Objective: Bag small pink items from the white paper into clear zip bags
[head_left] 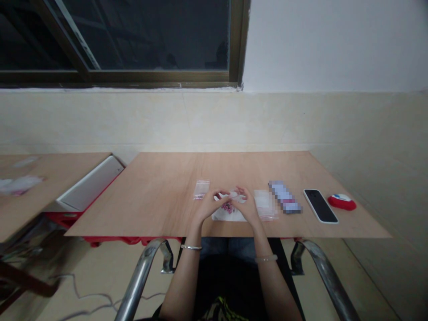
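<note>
My left hand [207, 206] and my right hand [246, 206] meet over the middle of the wooden table [160, 196], fingertips together on a small clear plastic bag [231, 196] held between them. Small pink pieces [228, 206] lie under my hands on a white sheet [227, 216]. Another small clear bag [201, 189] lies just left of my left hand. A stack of clear bags [264, 204] lies just right of my right hand. What exactly my fingers pinch is too small to tell.
Right of the bags lie a blurred-out flat packet [285, 197], a black phone [320, 205] and a red and white object [341, 202]. A white board [88, 183] leans between this table and a second table [50, 174] at left. Metal chair arms [140, 272] flank my lap.
</note>
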Motion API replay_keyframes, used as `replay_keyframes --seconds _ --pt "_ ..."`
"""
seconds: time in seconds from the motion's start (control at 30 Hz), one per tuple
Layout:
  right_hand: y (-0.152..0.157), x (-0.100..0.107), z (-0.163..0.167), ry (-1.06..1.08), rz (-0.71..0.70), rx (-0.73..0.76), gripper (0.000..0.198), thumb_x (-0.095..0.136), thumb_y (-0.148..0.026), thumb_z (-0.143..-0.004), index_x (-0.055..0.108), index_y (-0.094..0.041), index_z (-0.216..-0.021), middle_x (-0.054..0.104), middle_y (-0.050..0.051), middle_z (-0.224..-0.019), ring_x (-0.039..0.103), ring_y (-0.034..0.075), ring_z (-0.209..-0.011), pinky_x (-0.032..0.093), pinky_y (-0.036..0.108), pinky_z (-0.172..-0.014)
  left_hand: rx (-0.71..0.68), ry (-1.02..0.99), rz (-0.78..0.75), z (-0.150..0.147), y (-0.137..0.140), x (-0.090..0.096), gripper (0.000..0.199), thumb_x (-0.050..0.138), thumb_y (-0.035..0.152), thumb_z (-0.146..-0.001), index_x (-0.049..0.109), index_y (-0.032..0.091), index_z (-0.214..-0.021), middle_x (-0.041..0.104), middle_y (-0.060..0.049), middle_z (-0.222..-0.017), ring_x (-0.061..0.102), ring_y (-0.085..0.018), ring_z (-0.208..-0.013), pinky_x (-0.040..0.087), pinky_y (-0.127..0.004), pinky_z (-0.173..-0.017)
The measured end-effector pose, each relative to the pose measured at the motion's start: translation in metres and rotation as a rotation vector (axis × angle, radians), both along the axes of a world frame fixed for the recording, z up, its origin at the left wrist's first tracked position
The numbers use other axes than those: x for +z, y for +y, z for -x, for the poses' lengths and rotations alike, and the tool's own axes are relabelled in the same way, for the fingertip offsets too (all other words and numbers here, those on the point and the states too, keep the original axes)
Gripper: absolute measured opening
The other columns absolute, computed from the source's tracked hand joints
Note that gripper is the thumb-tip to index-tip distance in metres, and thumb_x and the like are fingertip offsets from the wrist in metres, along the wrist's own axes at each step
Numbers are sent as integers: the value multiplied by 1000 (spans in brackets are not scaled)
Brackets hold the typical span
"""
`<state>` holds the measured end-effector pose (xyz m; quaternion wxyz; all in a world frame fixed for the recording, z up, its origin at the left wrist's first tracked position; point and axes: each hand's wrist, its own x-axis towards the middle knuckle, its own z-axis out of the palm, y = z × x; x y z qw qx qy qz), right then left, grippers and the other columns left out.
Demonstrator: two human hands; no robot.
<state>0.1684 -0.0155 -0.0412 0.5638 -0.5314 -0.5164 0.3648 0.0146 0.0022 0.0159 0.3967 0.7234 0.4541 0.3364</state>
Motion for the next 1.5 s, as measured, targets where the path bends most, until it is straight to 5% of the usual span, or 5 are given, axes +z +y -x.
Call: replay_keyframes --seconds 0.13,0.27,0.6,0.9,1.5 --pt "1 -1 -3 10 -15 -39 54 70 -30 -61 53 -19 -111 61 9 -106 55 24 -100 43 37 -82 -95 15 -2 -9 -6 -2 30 63 35 -73 63 16 -96 65 -6 -95 60 -15 -81 47 -24 -72" --pt "-1 7 -2 9 -21 -55 54 69 -30 -61 54 -17 -112 60 10 -103 55 23 -97 44 35 -80 -130 -37 70 -18 -8 -6 23 55 34 -78 60 14 -89 64 -2 -72 59 -13 -61 47 -24 -61" --pt "0 12 -17 275 47 166 46 66 -39 -69 59 -19 -109 66 6 -94 59 17 -80 46 29 -70 57 -210 -51 -8 -2 3 20 52 31 -80 57 14 -70 59 -1 -68 55 -12 -65 43 -23 -62" --pt "-3 24 -11 306 43 135 28 64 -43 -69 69 -17 -80 64 1 -68 53 12 -58 39 23 -53 155 -475 23 -8 1 3 29 63 31 -73 57 14 -95 64 -3 -72 60 -13 -67 47 -25 -65" --pt "-1 17 -4 352 61 87 31 65 -43 -69 64 -16 -84 58 -1 -62 48 10 -50 36 22 -46 137 -354 -1 -4 1 4 22 61 35 -73 63 14 -69 63 -4 -70 57 -14 -68 43 -26 -64"
